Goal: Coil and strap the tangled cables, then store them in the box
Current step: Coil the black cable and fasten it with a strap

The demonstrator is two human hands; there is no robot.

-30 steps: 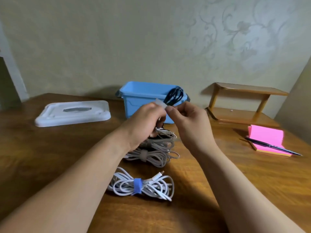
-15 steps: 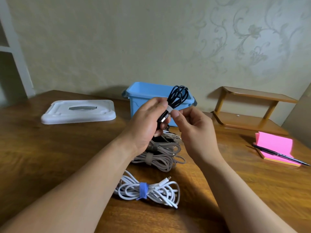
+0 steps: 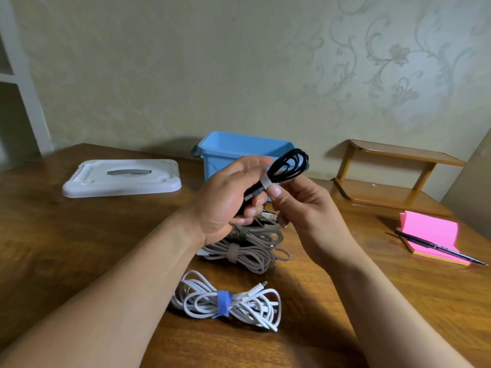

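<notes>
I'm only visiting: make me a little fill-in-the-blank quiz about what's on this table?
The left hand grips a coiled ____ cable whose pale strap the right hand pinches.
The white bundle nearest the person wears a ____ strap.
The pen lies on a ____ notepad.
Missing: black, blue, pink.

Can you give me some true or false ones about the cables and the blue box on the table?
1. The left hand grips the black cable and the right hand pinches its pale strap. True.
2. The white lid sits on the blue box. False: it lies on the table, left of the box.
3. A blue strap wraps the white cable. True.
4. The pen lies in the box. False: it rests on the pink notepad.
</notes>
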